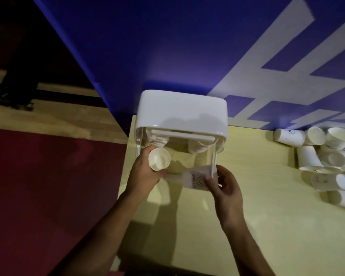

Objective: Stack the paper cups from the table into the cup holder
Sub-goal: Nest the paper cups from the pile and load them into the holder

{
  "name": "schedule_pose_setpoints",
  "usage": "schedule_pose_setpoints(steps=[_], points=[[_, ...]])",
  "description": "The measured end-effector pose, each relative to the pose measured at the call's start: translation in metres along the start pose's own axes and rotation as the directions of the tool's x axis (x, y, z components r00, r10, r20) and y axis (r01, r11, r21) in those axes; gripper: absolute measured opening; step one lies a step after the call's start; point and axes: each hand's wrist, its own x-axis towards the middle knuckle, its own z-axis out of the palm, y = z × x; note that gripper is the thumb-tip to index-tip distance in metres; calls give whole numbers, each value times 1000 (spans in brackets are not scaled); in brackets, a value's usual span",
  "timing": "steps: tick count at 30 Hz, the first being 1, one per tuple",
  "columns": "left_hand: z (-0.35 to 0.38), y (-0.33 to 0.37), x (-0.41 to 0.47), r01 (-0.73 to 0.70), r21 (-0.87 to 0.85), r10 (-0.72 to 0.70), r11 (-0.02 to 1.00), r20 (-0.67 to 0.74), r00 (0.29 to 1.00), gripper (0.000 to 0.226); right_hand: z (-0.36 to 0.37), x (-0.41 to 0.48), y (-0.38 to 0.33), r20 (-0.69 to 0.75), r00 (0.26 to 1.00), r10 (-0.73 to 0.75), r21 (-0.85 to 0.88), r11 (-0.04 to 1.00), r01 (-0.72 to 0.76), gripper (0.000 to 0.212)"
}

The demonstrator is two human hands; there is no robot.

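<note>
Cup holder (pixel 182 110) lid hides tops of stacks inside; I can't count them. Left hand (pixel 142 172) fingertips hidden behind its mouth-up cup (pixel 159 159). Printed cup (pixel 195 179) in right hand (pixel 227 186) blurred, marks unreadable. Cup pile (pixel 327 162) cut by right edge. Upper left, dark shape (pixel 14 76): can't identify.

One cup holder (pixel 181 112) stands at the table's (pixel 247 216) far left corner. Two paper cups are held: a plain cup (pixel 159 158) in the left hand (pixel 141 172), a printed cup (pixel 195 179) in the right hand (pixel 225 186). Roughly ten more lie in a heap (pixel 327 162) at the right edge; overlap hides the exact count.
</note>
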Motion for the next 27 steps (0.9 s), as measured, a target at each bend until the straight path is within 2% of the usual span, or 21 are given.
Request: schedule_pose_setpoints(steps=[4, 8, 10, 14, 20, 27], points=[[-3, -6, 12, -6, 88, -1, 996, 80, 997, 79, 43, 9, -12, 81, 989, -127, -122, 983, 137, 73], [-8, -6, 14, -35, 88, 25, 995, 115, 993, 74, 86, 28, -9, 164, 943, -289, -261, 909, 324, 75], [-11, -7, 13, -47, 96, 35, 994, 125, 992, 69, 100, 38, 2, 228, 921, -316, -320, 869, 377, 78], [-13, -11, 12, -84, 87, 69, 993, 155, 986, 66, 114, 51, 22, 329, 901, -281, -415, 814, 406, 85], [-18, -17, 14, -86, 85, 66, 993, 215, 974, 80, 116, 60, 36, 435, 892, -121, -418, 850, 319, 74], [-11, -16, 2, -82, 125, 64, 989, 140, 988, 78, 113, 74, 28, 534, 844, -42, -454, 828, 329, 59]])
